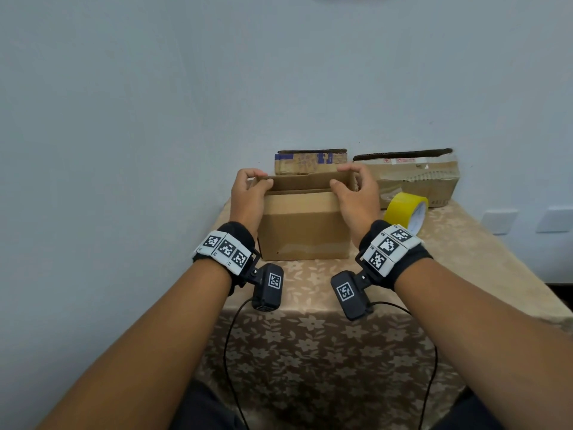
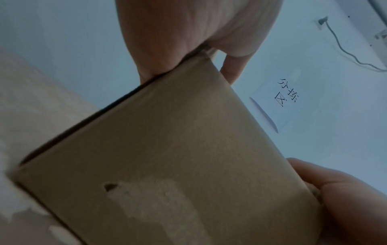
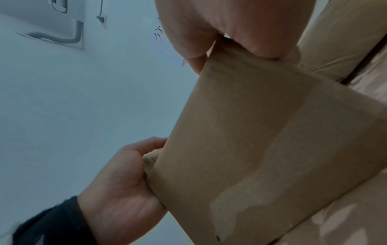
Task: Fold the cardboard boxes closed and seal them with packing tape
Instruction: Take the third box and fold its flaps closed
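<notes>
Both hands grip the small cardboard box (image 1: 305,225) at the table's (image 1: 449,259) middle, the left hand (image 1: 248,193) and right hand (image 1: 356,193) each curling fingers over an upright flap end (top still open), yellow packing tape (image 1: 406,211) just beside it.
</notes>
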